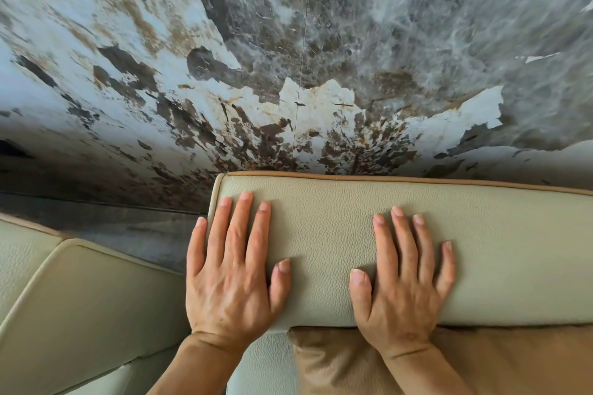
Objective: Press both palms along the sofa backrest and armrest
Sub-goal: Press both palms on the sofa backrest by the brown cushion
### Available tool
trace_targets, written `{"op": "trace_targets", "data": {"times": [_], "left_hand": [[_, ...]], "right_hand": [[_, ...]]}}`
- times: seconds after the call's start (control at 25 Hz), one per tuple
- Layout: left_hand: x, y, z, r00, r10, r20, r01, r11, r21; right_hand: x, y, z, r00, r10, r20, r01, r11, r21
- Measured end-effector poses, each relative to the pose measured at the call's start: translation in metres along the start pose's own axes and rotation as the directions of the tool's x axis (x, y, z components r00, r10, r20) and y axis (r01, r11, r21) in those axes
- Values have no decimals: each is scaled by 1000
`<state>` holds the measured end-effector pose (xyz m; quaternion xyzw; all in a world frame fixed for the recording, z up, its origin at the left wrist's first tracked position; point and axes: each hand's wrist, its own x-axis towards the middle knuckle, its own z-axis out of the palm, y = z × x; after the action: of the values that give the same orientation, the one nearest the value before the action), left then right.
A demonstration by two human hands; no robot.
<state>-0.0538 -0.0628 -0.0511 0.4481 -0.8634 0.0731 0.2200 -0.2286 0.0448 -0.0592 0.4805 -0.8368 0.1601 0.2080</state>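
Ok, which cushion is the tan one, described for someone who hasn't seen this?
Start at the cream pebbled-leather backrest below the marbled stone wall. Under its lower edge, beneath the right hand, sits the tan suede-like cushion, the only brown, matte piece among cream leather.

The pale green pebbled-leather sofa backrest point(337, 234) — a plump, rounded cushion edged in tan piping — runs level from centre to the right edge, its left end near the middle. A second pale green leather cushion section with light piping point(80, 298) lies lower left, angled away — apart from the first.
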Motion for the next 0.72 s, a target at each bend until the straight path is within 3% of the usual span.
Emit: {"op": "trace_targets", "data": {"times": [0.72], "left_hand": [[69,6,31,999,45,25,-45,999,-4]], "right_hand": [[51,12,36,998,54,-45,-56,998,-39]]}}
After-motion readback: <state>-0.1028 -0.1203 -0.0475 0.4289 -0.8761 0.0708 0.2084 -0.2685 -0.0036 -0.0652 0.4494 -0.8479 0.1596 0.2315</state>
